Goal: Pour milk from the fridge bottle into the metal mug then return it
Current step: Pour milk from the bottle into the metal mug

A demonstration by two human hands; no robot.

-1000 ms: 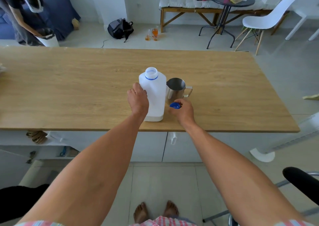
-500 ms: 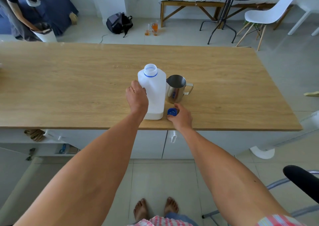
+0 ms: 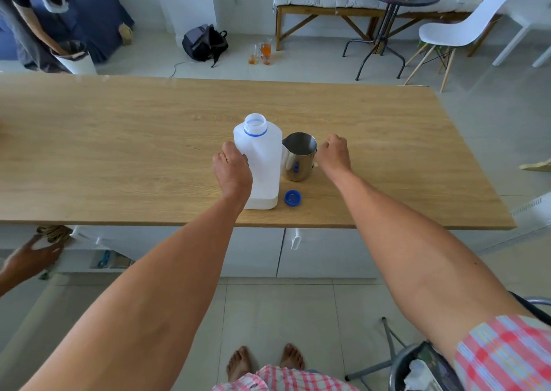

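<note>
Left hand (image 3: 232, 172) grips the side of the uncapped white milk bottle (image 3: 262, 164) standing upright on the wooden table (image 3: 119, 152); blue cap (image 3: 292, 197) lies just beside its base, steel mug (image 3: 299, 156) touching bottle's right; right hand (image 3: 335, 152) curled at mug handle, grasp unclear

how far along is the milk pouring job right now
Done: the milk bottle stands uncapped on the wooden table, blue cap beside it. In hand: left hand grips the bottle; right hand is at the metal mug handle. Left: pouring, recapping, returning it.
</note>
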